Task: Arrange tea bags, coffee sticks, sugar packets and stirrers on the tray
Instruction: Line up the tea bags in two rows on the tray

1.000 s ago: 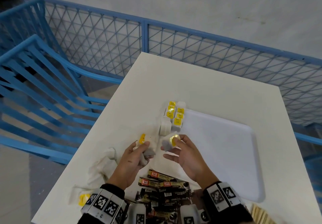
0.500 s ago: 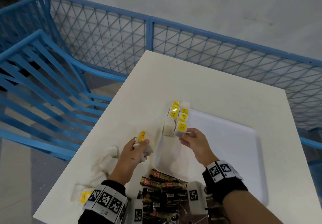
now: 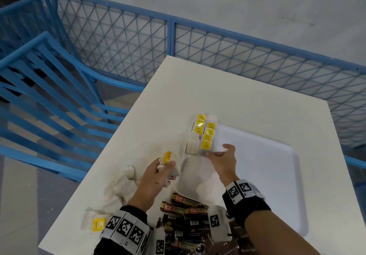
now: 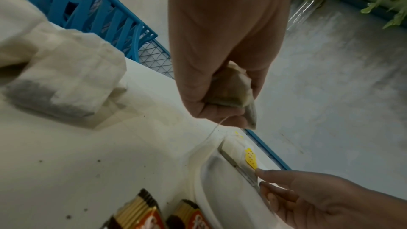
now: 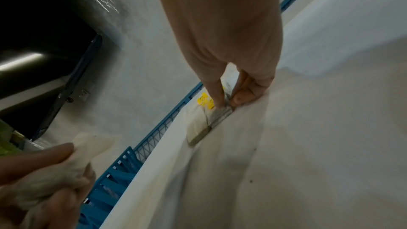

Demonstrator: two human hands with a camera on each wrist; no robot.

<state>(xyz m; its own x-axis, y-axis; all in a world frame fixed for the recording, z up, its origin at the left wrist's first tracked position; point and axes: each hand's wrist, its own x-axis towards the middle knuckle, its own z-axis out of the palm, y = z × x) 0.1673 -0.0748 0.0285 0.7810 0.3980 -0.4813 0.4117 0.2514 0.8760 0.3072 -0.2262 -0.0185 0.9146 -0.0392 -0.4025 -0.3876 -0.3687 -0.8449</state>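
A person's right hand (image 3: 222, 160) pinches the nearest tea bag (image 3: 207, 145) between thumb and fingers at the end of a row on the white tray's (image 3: 277, 175) far-left corner, while the left hand (image 3: 156, 177), fingers curled, grips another tea bag (image 4: 233, 90) above the table (image 3: 237, 96).

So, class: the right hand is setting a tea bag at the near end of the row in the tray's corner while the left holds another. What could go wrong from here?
1. The right hand pinches the tea bag against the packed row; a nudge might knock the neighbours askew.
2. The string trailing from the left hand could snag and drag things.
3. The coffee sticks lie beneath both wrists, so a forearm may scatter them.
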